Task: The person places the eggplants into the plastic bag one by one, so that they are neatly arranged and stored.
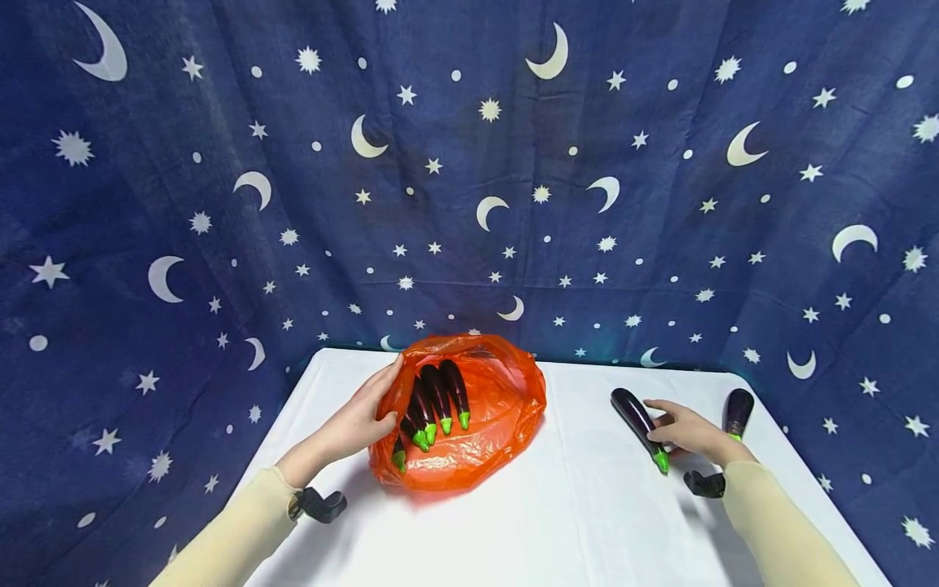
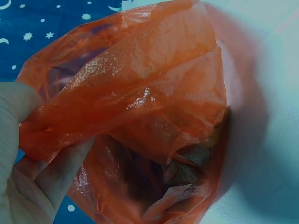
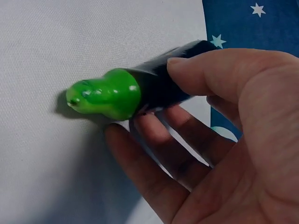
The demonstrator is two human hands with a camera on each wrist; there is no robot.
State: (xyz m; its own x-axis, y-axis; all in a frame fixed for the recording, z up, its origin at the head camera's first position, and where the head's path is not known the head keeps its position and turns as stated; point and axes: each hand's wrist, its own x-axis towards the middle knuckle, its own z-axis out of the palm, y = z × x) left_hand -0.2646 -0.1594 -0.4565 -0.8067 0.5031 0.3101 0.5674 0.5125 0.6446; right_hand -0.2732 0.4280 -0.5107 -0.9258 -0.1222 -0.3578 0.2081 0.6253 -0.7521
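Note:
An orange plastic bag (image 1: 506,436) lies with its mouth toward me, and several dark purple eggplants (image 1: 455,387) with green stem ends show inside. My left hand (image 1: 358,420) holds the bag's left rim; in the left wrist view its thumb and fingers pinch the thin plastic (image 2: 121,102). Over on the right, my right hand (image 1: 688,432) grips another eggplant (image 1: 632,414), its green end pointing toward me. The right wrist view has the thumb on one side of the dark body and the fingertips on the other, with the green stem end (image 3: 105,95) close over the cloth.
One more eggplant (image 1: 738,408) lies at the table's right edge, partly behind my right wrist. A white cloth covers the table (image 1: 543,522). Behind it hangs a blue curtain (image 1: 440,228) with moons and stars. Each wrist carries a black camera mount (image 1: 323,505).

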